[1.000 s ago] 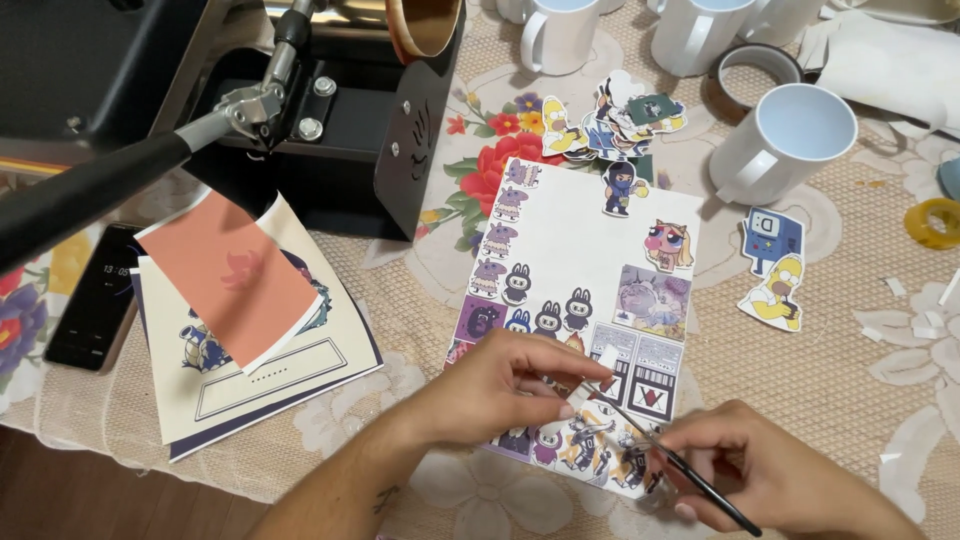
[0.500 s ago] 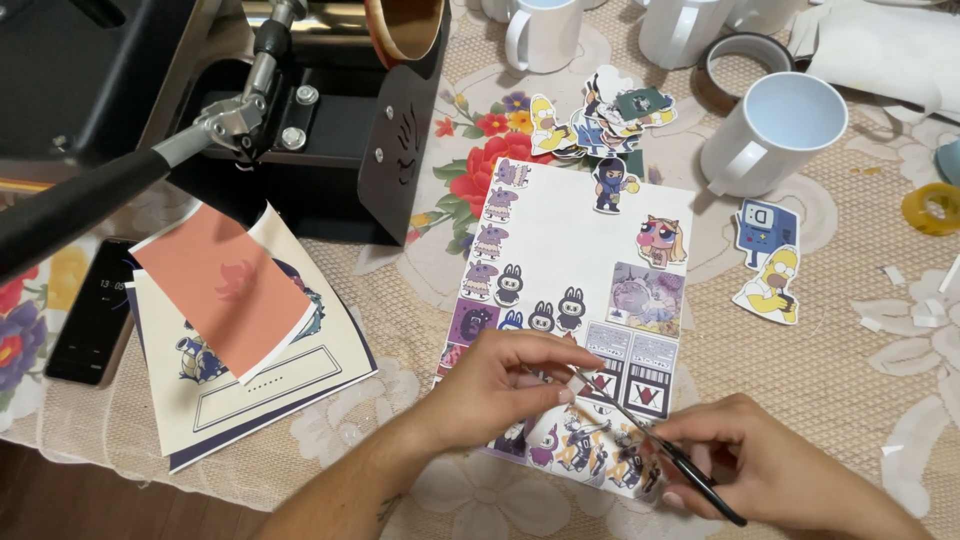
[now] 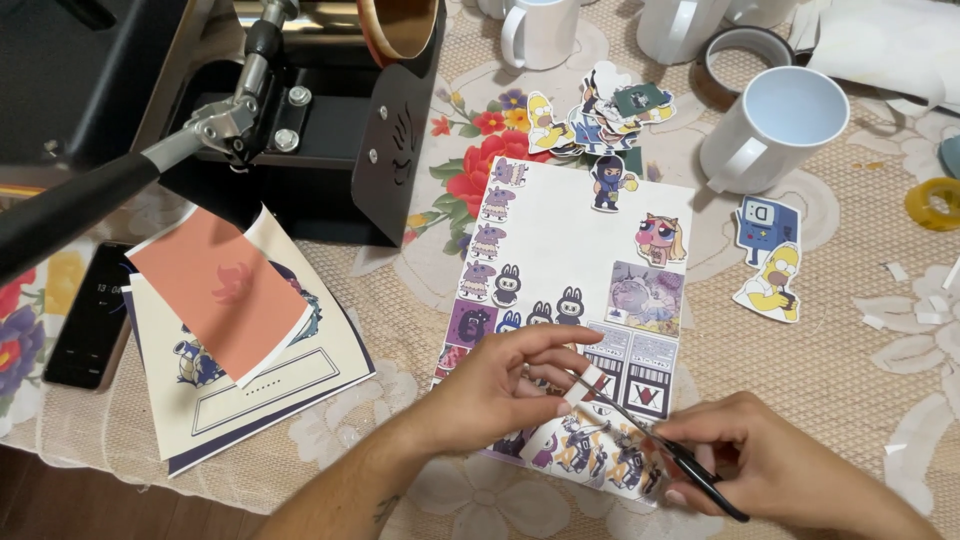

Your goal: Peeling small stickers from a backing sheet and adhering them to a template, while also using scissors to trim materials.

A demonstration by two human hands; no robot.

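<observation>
My left hand pinches a small white strip at the lower middle of the frame, fingers closed on it. My right hand, at the lower right, is closed round a pair of small scissors whose blades point up-left toward that strip. Both hands hover over the bottom edge of the printed sticker sheet, which lies flat on the surface in the centre.

By the look of it, I am partway through. A pile of cut-out figures sits just above the sheet's top edge, two more cut-outs lie to its right, and white scraps are scattered at the far right. The sheet's middle is blank, while figures remain uncut down its left side, at its right and along the bottom row under my hands.
</observation>
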